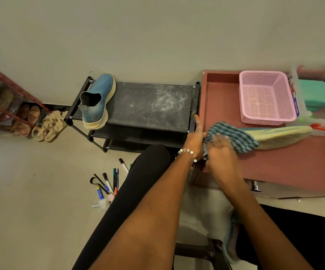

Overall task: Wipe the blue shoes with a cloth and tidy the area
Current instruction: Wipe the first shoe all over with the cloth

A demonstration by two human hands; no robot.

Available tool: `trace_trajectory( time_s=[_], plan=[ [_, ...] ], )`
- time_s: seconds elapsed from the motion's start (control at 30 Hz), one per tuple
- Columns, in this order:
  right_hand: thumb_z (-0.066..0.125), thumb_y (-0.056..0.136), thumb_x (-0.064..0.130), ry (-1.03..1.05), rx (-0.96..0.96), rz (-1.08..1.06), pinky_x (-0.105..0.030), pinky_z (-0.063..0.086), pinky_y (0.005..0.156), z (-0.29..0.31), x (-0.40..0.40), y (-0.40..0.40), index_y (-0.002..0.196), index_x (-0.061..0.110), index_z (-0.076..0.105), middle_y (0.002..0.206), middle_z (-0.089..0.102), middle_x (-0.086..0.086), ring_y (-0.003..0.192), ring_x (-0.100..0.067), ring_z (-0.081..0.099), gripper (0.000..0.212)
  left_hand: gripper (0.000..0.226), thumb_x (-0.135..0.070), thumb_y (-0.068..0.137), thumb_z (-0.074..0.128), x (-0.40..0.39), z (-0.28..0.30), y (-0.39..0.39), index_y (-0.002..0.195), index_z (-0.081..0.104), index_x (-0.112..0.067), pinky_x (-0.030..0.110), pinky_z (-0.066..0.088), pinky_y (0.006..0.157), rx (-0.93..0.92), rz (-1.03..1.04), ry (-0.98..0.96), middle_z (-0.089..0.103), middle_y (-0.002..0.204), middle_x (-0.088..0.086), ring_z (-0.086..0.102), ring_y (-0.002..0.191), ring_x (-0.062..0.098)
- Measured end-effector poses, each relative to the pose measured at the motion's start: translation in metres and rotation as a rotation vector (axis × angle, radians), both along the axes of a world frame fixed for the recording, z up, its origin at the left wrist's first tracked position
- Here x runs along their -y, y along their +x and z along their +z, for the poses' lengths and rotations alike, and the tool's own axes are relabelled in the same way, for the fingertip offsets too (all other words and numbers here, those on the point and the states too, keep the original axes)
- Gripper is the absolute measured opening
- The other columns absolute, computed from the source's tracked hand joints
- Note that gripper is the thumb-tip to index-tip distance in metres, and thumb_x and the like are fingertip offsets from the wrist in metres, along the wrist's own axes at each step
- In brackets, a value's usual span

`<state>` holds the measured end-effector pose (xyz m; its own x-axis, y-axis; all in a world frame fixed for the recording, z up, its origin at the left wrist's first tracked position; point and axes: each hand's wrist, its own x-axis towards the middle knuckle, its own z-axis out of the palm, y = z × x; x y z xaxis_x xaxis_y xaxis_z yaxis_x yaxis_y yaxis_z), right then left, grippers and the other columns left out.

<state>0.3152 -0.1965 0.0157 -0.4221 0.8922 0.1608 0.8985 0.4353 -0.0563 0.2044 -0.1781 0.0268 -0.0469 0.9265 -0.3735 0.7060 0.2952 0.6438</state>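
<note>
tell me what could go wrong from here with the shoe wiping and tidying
1. The left hand holds the second shoe side-on over the cabinet while the right hand rubs the cloth on it; a hard rub might twist it loose.
2. The pens lie on the floor beside the person's leg; a foot could roll on them.

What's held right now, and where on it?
The left hand holds the second blue shoe at its heel end; the right hand presses the checked cloth onto it.
</note>
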Motion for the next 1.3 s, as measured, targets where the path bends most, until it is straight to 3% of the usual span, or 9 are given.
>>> trace_trajectory(
  time_s=[0.23, 0.4, 0.5, 0.57, 0.67, 0.83, 1.0, 1.13, 1.3],
  plan=[
    [0.083, 0.057, 0.007, 0.058, -0.054, -0.056, -0.053, 0.041, 0.099, 0.01, -0.017, 0.044, 0.086, 0.002, 0.072, 0.088, 0.069, -0.018, 0.084, -0.033, 0.065, 0.032, 0.124, 0.008, 0.075, 0.072, 0.0, -0.01, -0.003, 0.146, -0.026, -0.019, 0.015, 0.043, 0.085, 0.182, 0.017, -0.046, 0.057, 0.133, 0.0, 0.061, 0.086, 0.013],
    [0.076, 0.055, -0.003, 0.089, 0.025, -0.178, -0.051, 0.047, 0.093, 0.011, -0.01, 0.035, 0.082, -0.01, 0.067, 0.088, 0.065, -0.029, 0.088, -0.04, 0.063, 0.029, 0.101, 0.0, 0.079, 0.07, -0.002, -0.009, 0.001, 0.154, 0.006, -0.023, 0.034, 0.033, 0.108, 0.122, 0.011, -0.047, 0.041, 0.147, 0.004, 0.038, 0.134, 0.027],
    [0.082, 0.041, -0.002, 0.003, 0.002, -0.027, -0.053, 0.048, 0.092, 0.005, 0.003, 0.003, 0.082, -0.011, 0.069, 0.092, 0.066, -0.029, 0.093, -0.041, 0.065, 0.044, 0.051, -0.032, 0.095, 0.056, -0.003, -0.007, 0.002, 0.141, 0.043, -0.015, 0.038, 0.044, 0.095, 0.003, 0.02, -0.04, 0.058, 0.126, 0.016, 0.059, 0.103, 0.028],
    [0.085, 0.039, 0.004, -0.047, -0.015, 0.077, -0.05, 0.046, 0.096, 0.005, 0.007, -0.002, 0.086, -0.008, 0.07, 0.096, 0.067, -0.026, 0.097, -0.038, 0.064, 0.051, 0.063, -0.062, 0.093, 0.039, -0.003, -0.01, 0.002, 0.112, 0.064, -0.007, 0.037, 0.051, 0.082, -0.006, 0.053, 0.019, 0.064, 0.091, 0.016, 0.056, 0.071, 0.018],
    [0.085, 0.052, 0.006, -0.073, -0.129, 0.064, -0.051, 0.041, 0.1, 0.008, -0.003, 0.022, 0.098, -0.003, 0.071, 0.105, 0.067, -0.024, 0.1, -0.038, 0.063, 0.049, 0.043, -0.026, 0.096, 0.055, 0.001, -0.002, 0.003, 0.131, 0.053, -0.002, 0.035, 0.041, 0.094, -0.068, -0.062, -0.003, 0.056, 0.125, 0.015, 0.052, 0.095, 0.013],
    [0.082, 0.061, 0.004, 0.096, -0.126, -0.131, -0.049, 0.05, 0.088, 0.0, -0.035, 0.082, 0.091, -0.002, 0.072, 0.096, 0.068, -0.025, 0.089, -0.038, 0.065, 0.032, 0.117, 0.009, 0.067, 0.075, -0.001, -0.016, 0.003, 0.152, -0.004, -0.01, 0.027, 0.015, 0.117, 0.189, -0.064, 0.01, 0.052, 0.139, -0.001, 0.025, 0.142, 0.023],
    [0.075, 0.056, -0.005, 0.098, -0.159, -0.275, -0.05, 0.05, 0.086, 0.005, -0.017, 0.071, 0.09, -0.012, 0.067, 0.1, 0.064, -0.033, 0.092, -0.045, 0.063, 0.035, 0.09, 0.0, 0.068, 0.077, 0.0, -0.011, 0.007, 0.146, 0.036, -0.02, 0.032, 0.032, 0.108, 0.002, -0.194, 0.152, 0.051, 0.135, 0.013, 0.043, 0.123, 0.03],
    [0.07, 0.051, -0.009, -0.009, -0.205, -0.23, -0.043, 0.053, 0.081, 0.01, -0.002, 0.059, 0.092, -0.008, 0.069, 0.102, 0.065, -0.029, 0.094, -0.043, 0.062, 0.041, 0.075, -0.024, 0.09, 0.061, 0.008, -0.011, 0.029, 0.149, 0.021, -0.003, 0.038, 0.003, 0.119, -0.25, -0.411, 0.329, 0.019, 0.157, 0.014, 0.012, 0.146, 0.026],
    [0.084, 0.055, 0.004, 0.038, -0.164, -0.142, -0.044, 0.052, 0.084, 0.012, -0.011, 0.097, 0.086, -0.001, 0.072, 0.094, 0.069, -0.021, 0.083, -0.036, 0.066, 0.034, 0.063, -0.013, 0.09, 0.06, 0.016, -0.019, 0.048, 0.144, 0.031, 0.003, 0.034, 0.007, 0.119, -0.197, -0.28, 0.421, 0.027, 0.153, 0.018, 0.019, 0.145, 0.028]
  ],
)
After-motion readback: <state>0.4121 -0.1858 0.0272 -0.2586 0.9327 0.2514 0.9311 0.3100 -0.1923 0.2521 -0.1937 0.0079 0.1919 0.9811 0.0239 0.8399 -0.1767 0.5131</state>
